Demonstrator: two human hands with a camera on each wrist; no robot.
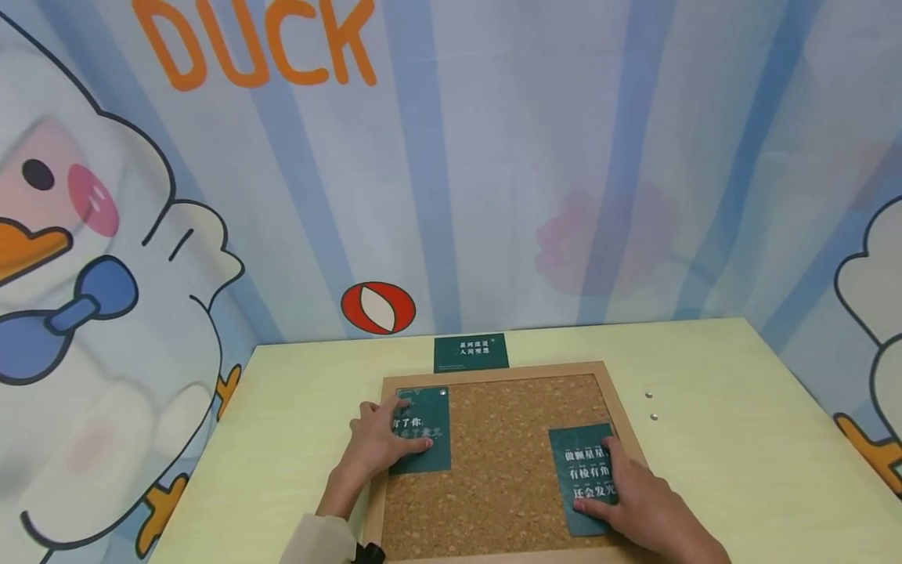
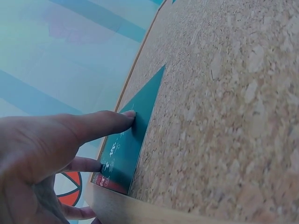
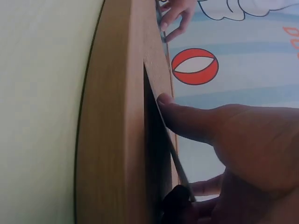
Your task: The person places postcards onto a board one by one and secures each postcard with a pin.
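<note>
A dark green card (image 1: 438,446) with white Chinese writing lies on the upper left of the cork board (image 1: 500,470), a small shiny pin at its top right corner. My left hand (image 1: 377,439) rests on that card, its thumb (image 2: 124,122) and a forefinger pressing the face, straight rather than curled. Over the board's lower right, my right hand (image 1: 648,497) holds a second green card (image 1: 578,470) by its right side. The right wrist view shows this card edge-on and tilted, its lower edge raised off the board, with a dark fingertip (image 3: 177,200) beneath it.
A third green card (image 1: 470,352) lies behind the board's wooden frame (image 1: 493,374). Two small shiny pins (image 1: 651,406) are on the pale yellow table (image 1: 733,439) to the right. A printed cloth backdrop (image 1: 486,157) with cartoon ducks rises at the table's back and sides.
</note>
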